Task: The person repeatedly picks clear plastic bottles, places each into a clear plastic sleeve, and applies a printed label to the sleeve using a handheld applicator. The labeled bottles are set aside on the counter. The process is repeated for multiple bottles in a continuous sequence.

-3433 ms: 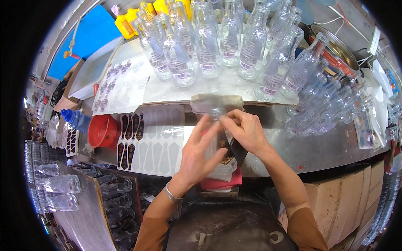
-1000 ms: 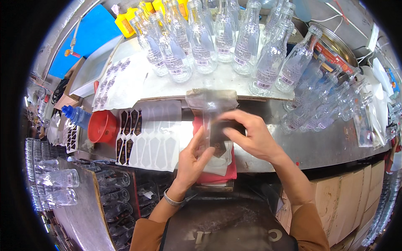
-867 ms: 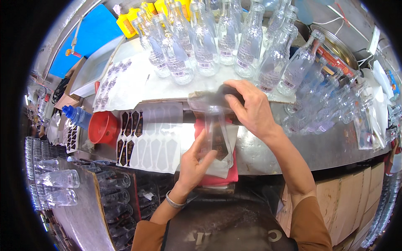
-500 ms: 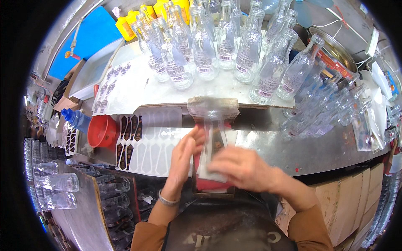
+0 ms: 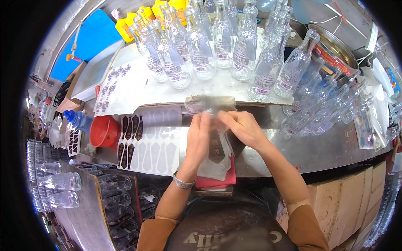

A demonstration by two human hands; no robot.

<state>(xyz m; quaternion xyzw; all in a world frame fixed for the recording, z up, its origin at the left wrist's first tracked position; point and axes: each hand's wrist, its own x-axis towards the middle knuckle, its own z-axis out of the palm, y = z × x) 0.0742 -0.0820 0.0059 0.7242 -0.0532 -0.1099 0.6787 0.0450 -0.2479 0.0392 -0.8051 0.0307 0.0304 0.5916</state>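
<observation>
In front of me a clear glass bottle (image 5: 222, 136) lies with its neck pointing away, partly hidden by my hands. A dark tie-shaped label (image 5: 216, 152) shows on it. My left hand (image 5: 198, 136) is closed along the left side of the neck, its fingers pressed together. From the right, my right hand (image 5: 243, 129) pinches at the same neck with thumb and fingers. The neck's far end is blurred and rests over a rolled beige cloth (image 5: 228, 103). A red cloth (image 5: 228, 178) and whitish material lie under the bottle.
Upright glass bottles (image 5: 202, 58) stand on the white-covered board beyond; more bottles lean at right. Left are a label sheet (image 5: 157, 146), a red cup (image 5: 104, 131) and a blue-capped bottle (image 5: 79, 120). Cardboard boxes (image 5: 343, 196) stand lower right; bottles fill a crate (image 5: 115, 201) lower left.
Both hands have moved forward to the neck. My right hand has left the lower part of the bottle, and the dark label now shows more plainly.
</observation>
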